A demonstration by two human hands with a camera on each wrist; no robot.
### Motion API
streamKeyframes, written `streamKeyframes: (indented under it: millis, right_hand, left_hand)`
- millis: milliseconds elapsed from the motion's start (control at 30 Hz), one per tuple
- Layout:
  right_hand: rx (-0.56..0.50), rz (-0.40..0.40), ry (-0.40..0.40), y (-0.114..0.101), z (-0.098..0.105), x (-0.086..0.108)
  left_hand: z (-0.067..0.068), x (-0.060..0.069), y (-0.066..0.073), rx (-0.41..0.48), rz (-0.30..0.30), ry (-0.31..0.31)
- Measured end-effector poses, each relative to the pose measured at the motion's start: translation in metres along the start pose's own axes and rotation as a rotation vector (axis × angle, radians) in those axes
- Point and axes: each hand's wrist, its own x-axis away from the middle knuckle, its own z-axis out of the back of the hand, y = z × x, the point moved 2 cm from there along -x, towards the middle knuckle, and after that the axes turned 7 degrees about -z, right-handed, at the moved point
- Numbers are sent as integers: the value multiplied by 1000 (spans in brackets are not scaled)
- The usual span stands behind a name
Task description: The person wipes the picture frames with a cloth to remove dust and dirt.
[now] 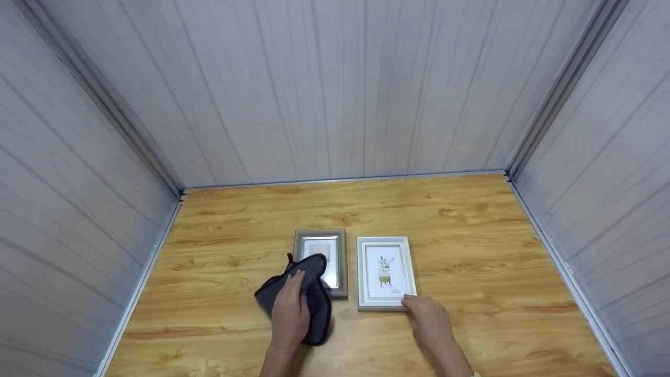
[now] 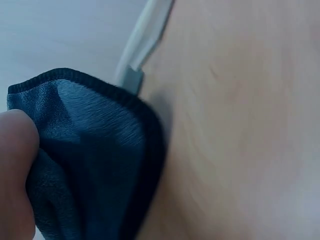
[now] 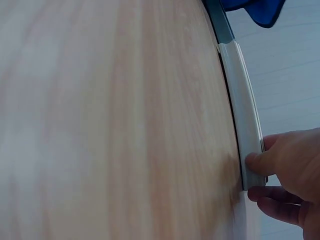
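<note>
A dark grey cloth (image 1: pixel 318 306) with black edging lies partly over the lower left of a grey-brown picture frame (image 1: pixel 342 262). My left hand (image 1: pixel 289 310) holds this cloth; in the left wrist view a digit presses on the cloth (image 2: pixel 100 120) near its edge. Just to the right lies a white picture frame (image 1: pixel 384 272) with a potted-plant print. At its lower right corner is my right hand (image 1: pixel 430 322). In the right wrist view, that hand (image 3: pixel 295 170) pinches the white frame's edge (image 3: pixel 245 115), thumb against its side.
The wood-grain tabletop (image 1: pixel 225 251) carries both frames side by side with a narrow gap. Pale panel walls rise at the back (image 1: pixel 340 94), left (image 1: pixel 68 173) and right (image 1: pixel 612 173). Metal strips run along the corners.
</note>
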Motion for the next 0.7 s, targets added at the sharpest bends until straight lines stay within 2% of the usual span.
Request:
streamKeyframes:
  millis: [200, 367, 567, 700]
  right_hand:
    - [25, 17, -22, 4, -1, 0]
    - [43, 35, -17, 3, -1, -1]
    - [42, 41, 16, 3, -2, -1]
    - [23, 47, 50, 4, -3, 1]
  left_hand:
    - [-14, -20, 25, 17, -76, 3]
    - [-31, -30, 46, 22, -161, -17]
    - [-52, -35, 71, 40, -183, -128]
    - [-52, -39, 87, 11, -177, -180]
